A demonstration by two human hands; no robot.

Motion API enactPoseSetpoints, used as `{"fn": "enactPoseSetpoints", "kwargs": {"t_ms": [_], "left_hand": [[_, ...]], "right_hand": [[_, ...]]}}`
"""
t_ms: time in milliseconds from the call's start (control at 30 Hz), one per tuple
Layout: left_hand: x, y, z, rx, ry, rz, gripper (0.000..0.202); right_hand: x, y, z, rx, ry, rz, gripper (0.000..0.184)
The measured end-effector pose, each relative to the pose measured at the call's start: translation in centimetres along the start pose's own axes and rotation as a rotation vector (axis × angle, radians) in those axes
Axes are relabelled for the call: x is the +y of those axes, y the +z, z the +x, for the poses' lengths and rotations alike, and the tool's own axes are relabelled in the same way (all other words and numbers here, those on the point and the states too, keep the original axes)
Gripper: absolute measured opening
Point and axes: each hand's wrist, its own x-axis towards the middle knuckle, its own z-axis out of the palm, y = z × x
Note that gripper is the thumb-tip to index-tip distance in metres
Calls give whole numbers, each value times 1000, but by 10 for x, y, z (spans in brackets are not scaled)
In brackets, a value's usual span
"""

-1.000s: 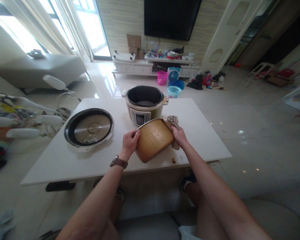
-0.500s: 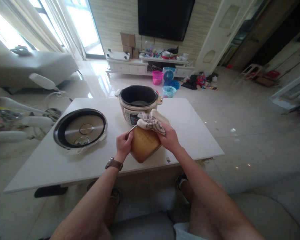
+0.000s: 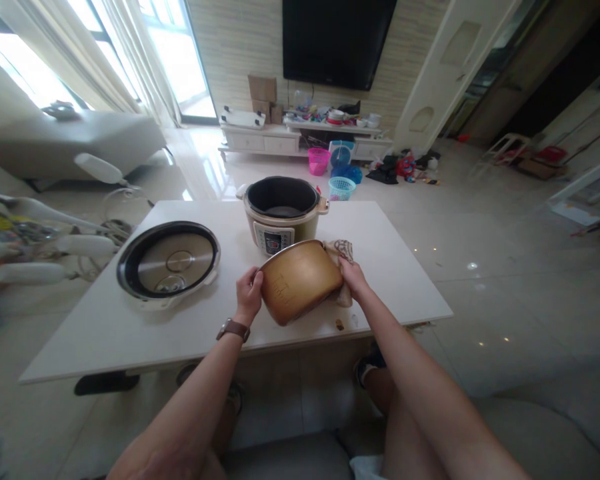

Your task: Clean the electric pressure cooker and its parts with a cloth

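Note:
A brown inner pot point(image 3: 300, 280) with measuring lines is tilted on its side at the near edge of the white table point(image 3: 105, 327). My left hand point(image 3: 249, 295) grips its left rim, a watch on the wrist. Closed on a patterned cloth point(image 3: 341, 252), my right hand point(image 3: 353, 279) presses it against the pot's right side. Just behind stands the beige cooker body point(image 3: 281, 213), open, with a dark cavity. Its round lid point(image 3: 168, 260) lies upside down on the table to the left.
A drying rack with white handles point(image 3: 35, 247) stands left of the table. A grey sofa point(image 3: 70, 140) is at the back left. Behind are a TV point(image 3: 337, 40), a cluttered white cabinet point(image 3: 300, 133) and plastic baskets point(image 3: 341, 187) on the glossy floor. Small crumbs point(image 3: 339, 325) lie by the table edge.
My right hand moved the cloth from over the pot's top down to its right side. The pot's mouth has turned further away from me.

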Motion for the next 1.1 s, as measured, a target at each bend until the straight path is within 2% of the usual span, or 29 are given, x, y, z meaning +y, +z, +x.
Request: {"fn": "enactPoseSetpoints", "kwargs": {"t_ms": [133,233,367,467,533,633,700,767,900,1000,1100], "left_hand": [[23,-4,14,-96,-26,20,50],[31,-6,18,-186,-53,-17,52],[36,-3,18,-179,-73,-53,55],[37,-1,18,-179,-74,-52,56],[38,0,18,-173,-66,-45,56],[35,-2,18,-158,-60,-33,57],[32,-3,17,-152,-76,-28,59],[27,-3,16,-139,-91,-35,61],[13,-1,11,-102,-76,-69,60],[2,1,3,-77,-51,-71,58],[-4,3,-3,-79,-20,-38,55]], "right_hand": [[0,2,0,-18,48,-29,53],[-9,1,-5,-1,-54,-58,48],[-39,0,-31,-27,-373,-143,46],[-68,2,-62,-172,-683,-295,46],[-83,3,-81,-300,-860,-450,55],[-95,4,-94,-413,-954,-571,64],[-94,3,-90,-392,-916,-502,59],[-85,2,-79,-326,-817,-366,51],[-55,1,-47,-175,-502,-126,44],[-30,-2,-25,-63,-252,-64,44],[-13,-9,-9,-42,-86,-42,42]]}}
